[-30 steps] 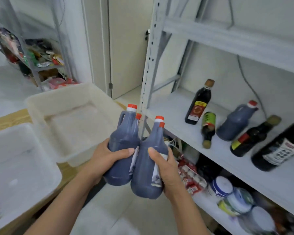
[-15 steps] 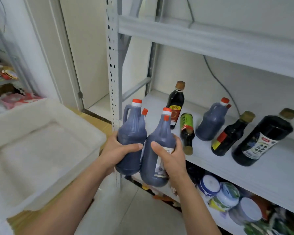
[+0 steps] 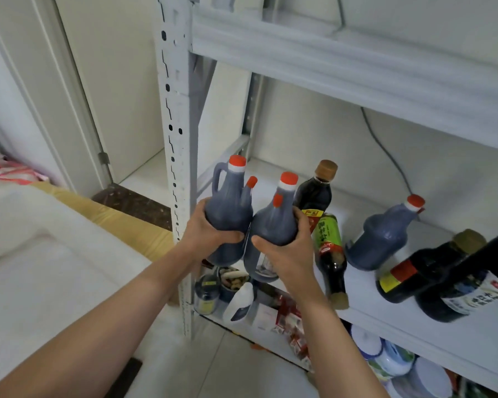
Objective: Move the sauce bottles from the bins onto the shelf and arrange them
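Two dark sauce jugs with red caps are held side by side at the left end of the white shelf (image 3: 365, 305). My left hand (image 3: 206, 229) grips the left jug (image 3: 227, 208), which has a handle. My right hand (image 3: 288, 251) grips the right jug (image 3: 275, 219). Both jugs are upright, just at the shelf's front edge. On the shelf stand a dark brown-capped bottle (image 3: 316, 193) and a third red-capped jug (image 3: 383, 237). A green-labelled bottle (image 3: 329, 248) lies on its side, cap toward me. Two large dark bottles (image 3: 431, 265) stand at the right.
The white shelf post (image 3: 174, 139) rises just left of my left hand. A white plastic bin (image 3: 35, 254) sits at lower left on a wooden surface. The lower shelf holds jars, packets and tubs (image 3: 239, 300). A higher shelf beam (image 3: 342, 67) runs overhead.
Both hands have carried the two jugs up and right, from in front of the bin to the left end of the shelf. My view has turned toward the shelf.
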